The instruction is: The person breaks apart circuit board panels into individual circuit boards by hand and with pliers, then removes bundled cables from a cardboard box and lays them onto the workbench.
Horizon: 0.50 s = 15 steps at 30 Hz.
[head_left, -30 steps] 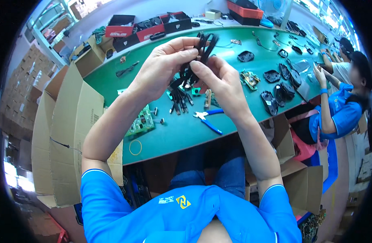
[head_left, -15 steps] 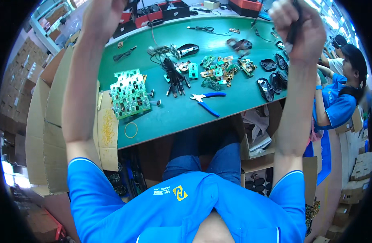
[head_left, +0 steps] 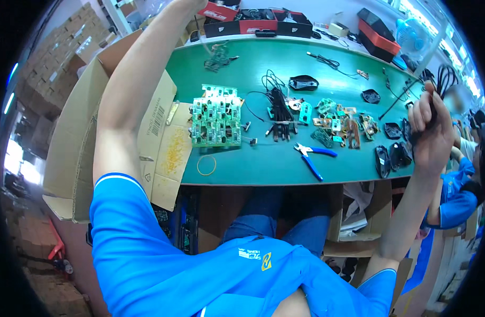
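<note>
My right hand (head_left: 432, 124) is raised over the right end of the green table, its fingers closed round a black cable (head_left: 444, 79) whose loops stick up above the fist. My left arm reaches toward the far left; only the edge of my left hand (head_left: 194, 4) shows at the upper rim, so its fingers are hidden. Black plastic shells (head_left: 399, 155) lie below my right hand. Between my arms are a stack of green circuit boards (head_left: 216, 119), a bundle of black cables (head_left: 281, 108), loose small boards (head_left: 337, 121) and blue-handled cutting pliers (head_left: 314, 153).
Black and red boxes (head_left: 258, 24) stand along the table's back edge. An open cardboard box (head_left: 73, 153) is at the left, with yellow rubber bands (head_left: 175, 152) on its flap. A co-worker in a blue shirt (head_left: 454, 198) is close by at the right.
The view has swung, so the table sits farther right in the picture. My right hand has moved outward to the right with the black cable; its loops now show. My left hand has mostly left view.
</note>
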Each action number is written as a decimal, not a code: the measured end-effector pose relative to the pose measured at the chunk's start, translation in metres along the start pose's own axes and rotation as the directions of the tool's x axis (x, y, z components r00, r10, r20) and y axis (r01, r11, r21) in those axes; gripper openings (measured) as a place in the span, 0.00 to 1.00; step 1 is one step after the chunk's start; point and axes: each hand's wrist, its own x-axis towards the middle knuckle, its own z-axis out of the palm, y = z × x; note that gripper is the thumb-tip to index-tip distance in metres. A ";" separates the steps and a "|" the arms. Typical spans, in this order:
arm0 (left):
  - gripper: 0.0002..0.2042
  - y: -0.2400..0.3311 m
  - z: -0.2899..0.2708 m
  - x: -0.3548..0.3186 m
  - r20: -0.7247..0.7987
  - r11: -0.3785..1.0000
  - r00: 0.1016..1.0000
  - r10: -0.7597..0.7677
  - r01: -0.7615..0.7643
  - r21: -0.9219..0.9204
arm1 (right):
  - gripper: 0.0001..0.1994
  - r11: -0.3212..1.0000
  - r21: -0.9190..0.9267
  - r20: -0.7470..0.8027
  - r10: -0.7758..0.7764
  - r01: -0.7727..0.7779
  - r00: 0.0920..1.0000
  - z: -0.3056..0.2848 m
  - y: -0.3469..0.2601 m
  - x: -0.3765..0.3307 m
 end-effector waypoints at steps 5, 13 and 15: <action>0.12 -0.088 -0.046 0.033 -0.143 0.959 0.949 0.282 -0.277 0.055 | 0.17 0.998 -0.016 -0.105 0.057 -0.059 0.993 -0.001 0.018 0.000; 0.14 -0.157 -0.138 0.062 -0.425 0.362 0.903 0.056 0.378 0.852 | 0.15 0.992 -0.078 -0.051 0.100 -0.104 0.994 0.011 0.045 -0.001; 0.22 -0.192 -0.152 0.042 -0.348 0.323 0.937 0.029 0.321 0.890 | 0.14 0.981 -0.118 -0.055 0.150 -0.156 0.987 0.014 0.055 -0.003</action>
